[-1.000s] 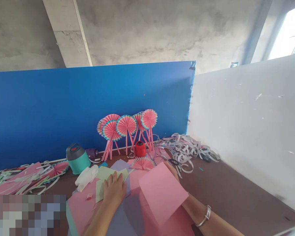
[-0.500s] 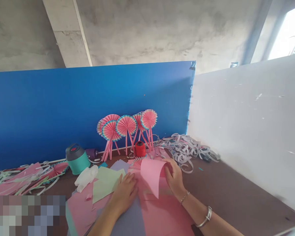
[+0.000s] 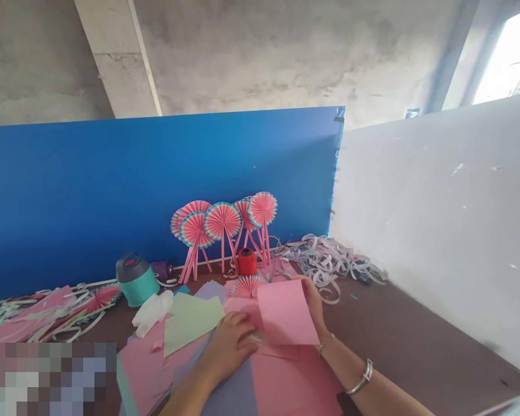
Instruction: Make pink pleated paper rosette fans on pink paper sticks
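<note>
My right hand (image 3: 314,306) is closed on the right edge of a pink paper sheet (image 3: 288,315), lifted and curved above the pile; its fingers are partly hidden behind the paper. My left hand (image 3: 234,344) rests on the papers with fingers apart, holding nothing. Under it lie a grey-blue sheet (image 3: 229,387) and a larger pink sheet (image 3: 297,381). A pale green sheet (image 3: 190,320) lies left of this hand. Just beyond the lifted sheet is a pleated pink paper fan (image 3: 248,285), partly covered.
Several round paper fans (image 3: 223,221) on pink sticks lean against the blue partition (image 3: 91,196). A red thread spool (image 3: 247,262), a teal container with a dark top (image 3: 136,280) and crumpled white plastic (image 3: 152,314) stand or lie nearby. Paper strips (image 3: 329,260) are heaped near the white wall (image 3: 437,219).
The pink sheet has shifted right and turned, its face now flatter toward me. My right hand has moved slightly right with it. My left hand has slid slightly toward the sheet.
</note>
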{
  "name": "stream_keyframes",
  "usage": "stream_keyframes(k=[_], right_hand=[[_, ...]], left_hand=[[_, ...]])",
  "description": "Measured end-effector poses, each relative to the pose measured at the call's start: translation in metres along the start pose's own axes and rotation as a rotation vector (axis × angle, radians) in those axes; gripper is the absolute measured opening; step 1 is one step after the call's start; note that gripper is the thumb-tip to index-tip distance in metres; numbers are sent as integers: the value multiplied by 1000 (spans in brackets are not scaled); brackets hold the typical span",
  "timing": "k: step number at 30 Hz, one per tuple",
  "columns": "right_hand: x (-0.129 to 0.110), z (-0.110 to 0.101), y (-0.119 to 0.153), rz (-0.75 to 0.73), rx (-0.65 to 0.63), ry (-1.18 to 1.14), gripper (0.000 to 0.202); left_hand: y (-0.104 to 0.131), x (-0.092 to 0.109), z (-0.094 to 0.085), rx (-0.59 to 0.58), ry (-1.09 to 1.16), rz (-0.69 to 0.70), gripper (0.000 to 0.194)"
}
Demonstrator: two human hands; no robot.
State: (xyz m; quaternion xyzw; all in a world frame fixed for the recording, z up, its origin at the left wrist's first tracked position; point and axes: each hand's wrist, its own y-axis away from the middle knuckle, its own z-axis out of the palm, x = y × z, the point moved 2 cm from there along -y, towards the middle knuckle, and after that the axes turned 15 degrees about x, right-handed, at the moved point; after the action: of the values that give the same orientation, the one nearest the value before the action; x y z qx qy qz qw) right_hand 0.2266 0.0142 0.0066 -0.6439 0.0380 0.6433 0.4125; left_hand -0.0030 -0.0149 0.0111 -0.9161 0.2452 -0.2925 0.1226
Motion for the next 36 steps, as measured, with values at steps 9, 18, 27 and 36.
stream_keyframes(k=[9,18,27,36], right_hand=[[-10,-1,1,-98,-21,5,23],[-27,11,11,-511,-155,244,18],[-38,12,19,-749,-119,387,29],[-43,10,26,-846,-171,385,35]], left_hand=[[-8,0,-7,173,-111,118,17],[-1,-66,-78,723,-724,-466,22],[-6,-25,-28,534,-171,55,39],[10,18,-3,470,-32,169,109]])
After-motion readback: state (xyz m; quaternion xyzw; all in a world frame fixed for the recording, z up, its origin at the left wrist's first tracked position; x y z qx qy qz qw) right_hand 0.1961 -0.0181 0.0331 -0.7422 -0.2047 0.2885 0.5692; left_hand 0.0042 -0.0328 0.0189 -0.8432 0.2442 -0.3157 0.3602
